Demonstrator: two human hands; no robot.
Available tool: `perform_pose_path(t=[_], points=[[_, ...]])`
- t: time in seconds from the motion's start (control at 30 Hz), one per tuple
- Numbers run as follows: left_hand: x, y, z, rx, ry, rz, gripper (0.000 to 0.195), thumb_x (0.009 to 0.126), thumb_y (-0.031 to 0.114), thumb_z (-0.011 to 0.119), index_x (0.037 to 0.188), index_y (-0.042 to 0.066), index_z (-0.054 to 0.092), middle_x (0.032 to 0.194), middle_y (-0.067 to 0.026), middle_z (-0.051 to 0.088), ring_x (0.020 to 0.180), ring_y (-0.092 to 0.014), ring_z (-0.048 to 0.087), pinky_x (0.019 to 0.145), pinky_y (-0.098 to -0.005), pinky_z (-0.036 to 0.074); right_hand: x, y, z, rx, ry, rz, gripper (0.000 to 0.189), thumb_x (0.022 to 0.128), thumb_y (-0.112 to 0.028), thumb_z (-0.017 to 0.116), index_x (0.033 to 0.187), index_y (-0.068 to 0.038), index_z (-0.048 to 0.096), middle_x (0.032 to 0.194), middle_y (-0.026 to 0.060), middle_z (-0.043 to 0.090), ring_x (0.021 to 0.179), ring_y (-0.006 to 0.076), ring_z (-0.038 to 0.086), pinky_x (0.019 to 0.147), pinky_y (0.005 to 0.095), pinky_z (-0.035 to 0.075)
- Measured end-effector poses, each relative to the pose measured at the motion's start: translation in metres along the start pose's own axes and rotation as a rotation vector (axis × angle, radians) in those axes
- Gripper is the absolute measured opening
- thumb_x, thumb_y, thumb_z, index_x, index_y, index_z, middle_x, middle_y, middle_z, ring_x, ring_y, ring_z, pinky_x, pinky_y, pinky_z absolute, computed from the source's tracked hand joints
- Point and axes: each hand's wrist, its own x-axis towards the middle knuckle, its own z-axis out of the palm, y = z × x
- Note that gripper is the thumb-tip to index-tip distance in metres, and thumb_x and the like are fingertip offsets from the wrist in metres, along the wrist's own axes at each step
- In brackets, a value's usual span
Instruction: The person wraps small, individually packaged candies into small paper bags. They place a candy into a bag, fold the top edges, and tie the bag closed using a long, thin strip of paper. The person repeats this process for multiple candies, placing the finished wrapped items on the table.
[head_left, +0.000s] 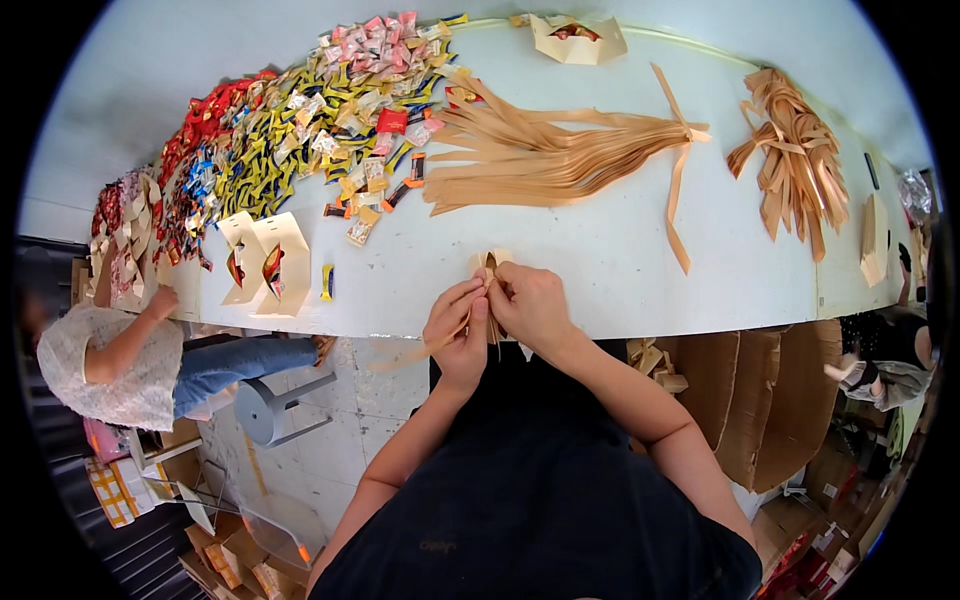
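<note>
At the table's near edge, my left hand (459, 330) and my right hand (531, 304) meet, both with fingers closed on a tan ribbon (439, 343) at a small cream paper box (480, 259). One ribbon end trails out to the left below my left hand. The fingers hide most of the box and the place where the ribbon crosses it. Beyond my hands lies a bundle of flat tan ribbons (570, 157), tied at its right end. Two open cream boxes (289, 262) with wrapped sweets inside stand to the left, beside a single yellow and blue wrapped sweet (328, 282).
A large heap of wrapped sweets (300, 127) covers the left rear of the table. Another filled box (581, 45) stands at the far edge. A second ribbon bundle (802, 157) and stacked flat cartons (874, 240) lie right. A person (112, 367) works at the left; cardboard boxes (750, 397) stand below right.
</note>
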Motion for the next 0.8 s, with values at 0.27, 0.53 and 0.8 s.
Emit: perform_pose_path(t=[0.27, 0.53, 0.8], points=[[0.004, -0.003, -0.002, -0.081, -0.074, -0.166, 0.028, 0.117, 0.016, 0.054, 0.112, -0.007, 0.069, 0.137, -0.0179, 0.068, 0.119, -0.021, 0.068, 0.103, -0.0340, 0.057, 0.000, -0.002, -0.029, 0.960, -0.410, 0.404, 0.017, 0.110, -0.018, 0.067, 0.120, -0.006, 0.076, 0.112, 0.0020, 0.072, 0.110, 0.0113, 0.063, 0.098, 0.0315, 0.049], [0.008, 0.007, 0.004, 0.006, -0.116, -0.104, 0.027, 0.115, 0.012, 0.052, 0.103, -0.005, 0.070, 0.136, -0.0175, 0.070, 0.116, -0.023, 0.067, 0.105, -0.0369, 0.054, -0.008, -0.018, -0.002, 1.630, 0.079, 0.217, 0.023, 0.120, -0.026, 0.050, 0.106, -0.012, 0.060, 0.085, -0.0018, 0.058, 0.085, 0.0123, 0.054, 0.090, 0.0298, 0.046], [0.005, -0.040, -0.042, -0.204, 0.070, -0.562, 0.041, 0.114, 0.014, 0.059, 0.076, 0.001, 0.054, 0.082, -0.0053, 0.059, 0.076, -0.016, 0.057, 0.070, -0.0297, 0.049, -0.009, 0.058, -0.037, 1.034, 0.105, 0.518, 0.031, 0.119, -0.035, 0.052, 0.122, -0.006, 0.062, 0.093, 0.0040, 0.059, 0.091, 0.0174, 0.054, 0.092, 0.0321, 0.046]])
